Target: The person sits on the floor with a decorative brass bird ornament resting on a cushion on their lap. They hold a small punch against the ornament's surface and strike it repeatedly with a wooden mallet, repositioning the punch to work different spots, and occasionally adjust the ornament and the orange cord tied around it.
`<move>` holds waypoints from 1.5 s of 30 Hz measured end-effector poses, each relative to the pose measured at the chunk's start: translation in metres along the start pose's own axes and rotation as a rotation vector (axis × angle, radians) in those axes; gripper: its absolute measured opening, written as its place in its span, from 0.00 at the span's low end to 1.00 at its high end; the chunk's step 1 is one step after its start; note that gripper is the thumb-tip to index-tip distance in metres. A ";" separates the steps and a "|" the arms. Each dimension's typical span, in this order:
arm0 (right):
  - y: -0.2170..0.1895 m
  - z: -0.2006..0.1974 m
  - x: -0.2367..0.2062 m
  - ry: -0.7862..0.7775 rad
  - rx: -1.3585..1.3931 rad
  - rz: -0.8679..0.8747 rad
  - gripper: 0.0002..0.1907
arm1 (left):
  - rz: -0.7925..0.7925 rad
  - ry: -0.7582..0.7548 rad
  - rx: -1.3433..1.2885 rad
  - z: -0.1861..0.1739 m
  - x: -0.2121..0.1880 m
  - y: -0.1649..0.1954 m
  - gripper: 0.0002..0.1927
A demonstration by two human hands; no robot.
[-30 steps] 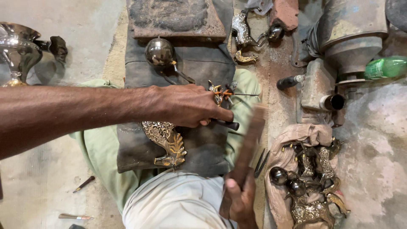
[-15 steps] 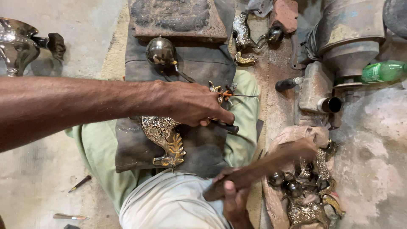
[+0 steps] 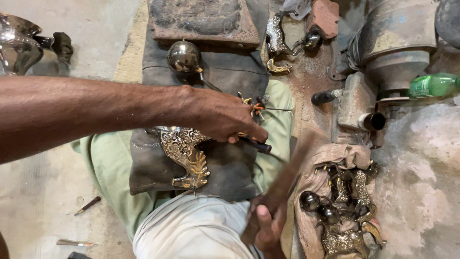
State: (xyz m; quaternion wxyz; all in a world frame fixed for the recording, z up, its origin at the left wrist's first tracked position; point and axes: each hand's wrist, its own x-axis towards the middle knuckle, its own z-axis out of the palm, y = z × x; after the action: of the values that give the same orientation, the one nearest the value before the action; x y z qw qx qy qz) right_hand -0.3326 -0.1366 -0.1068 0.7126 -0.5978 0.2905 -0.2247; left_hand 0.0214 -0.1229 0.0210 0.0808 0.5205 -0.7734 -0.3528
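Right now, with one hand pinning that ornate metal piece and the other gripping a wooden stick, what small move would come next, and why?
Probably a short downward tap. The left hand presses a dark-handled tool against the ornate brass piece on the lap pad. The right hand grips a wooden stick, blurred and angled up toward that tool. It looks aimed at the tool's handle end, though blur hides the exact line.

Green plastic bottle [image 3: 433, 85] — far right

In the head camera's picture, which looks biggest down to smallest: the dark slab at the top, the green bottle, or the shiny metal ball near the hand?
1. Dark slab, clearly largest.
2. Green bottle and shiny metal ball look much alike in size; I would not rank them.
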 end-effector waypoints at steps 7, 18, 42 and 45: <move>0.016 -0.004 -0.006 -0.019 0.060 -0.007 0.21 | 0.032 -0.018 -0.002 -0.002 0.003 0.000 0.18; -0.003 -0.013 0.000 -0.038 -0.042 0.033 0.24 | -0.001 0.076 -0.161 -0.012 -0.002 0.003 0.20; 0.000 -0.002 -0.008 0.078 0.168 -0.083 0.27 | 0.035 -0.015 -0.075 -0.011 -0.006 0.008 0.17; -0.004 -0.011 -0.005 -0.069 -0.444 0.019 0.24 | 0.052 0.037 -0.097 -0.010 -0.010 0.007 0.17</move>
State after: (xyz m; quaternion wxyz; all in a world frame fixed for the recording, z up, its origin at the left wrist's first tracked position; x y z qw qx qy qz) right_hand -0.3438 -0.1417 -0.1030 0.5750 -0.7445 0.3141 -0.1279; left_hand 0.0256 -0.1176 0.0355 0.1294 0.5022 -0.7670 -0.3778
